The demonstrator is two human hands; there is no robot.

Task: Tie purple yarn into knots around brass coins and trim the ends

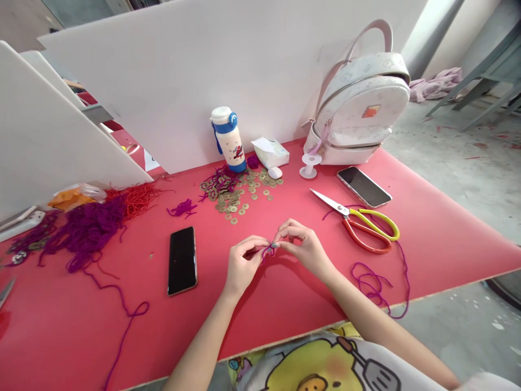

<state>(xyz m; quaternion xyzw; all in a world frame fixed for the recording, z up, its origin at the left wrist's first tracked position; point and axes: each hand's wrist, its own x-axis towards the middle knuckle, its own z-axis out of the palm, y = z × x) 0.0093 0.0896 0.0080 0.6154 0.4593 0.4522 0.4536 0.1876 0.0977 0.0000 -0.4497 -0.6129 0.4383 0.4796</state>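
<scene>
Red worktop (431, 239), white board (195, 81) behind, grey floor (439, 141) alongside. Left hand (243, 264), right hand (304, 247): both grips pinched on purple yarn (264, 254).

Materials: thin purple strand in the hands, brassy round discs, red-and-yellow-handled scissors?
Thin purple strand: probably yarn; matte, limp.
Brassy round discs: likely metal; dull sheen.
Red-and-yellow-handled scissors: blades look steel, bright grey; handles possibly plastic, solid colour.

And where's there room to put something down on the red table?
Right of the scissors and right phone, or below the left phone, between the loose yarn and left forearm. It's crowded around the bottle and coins, and at the purple yarn heap on the left.
</scene>
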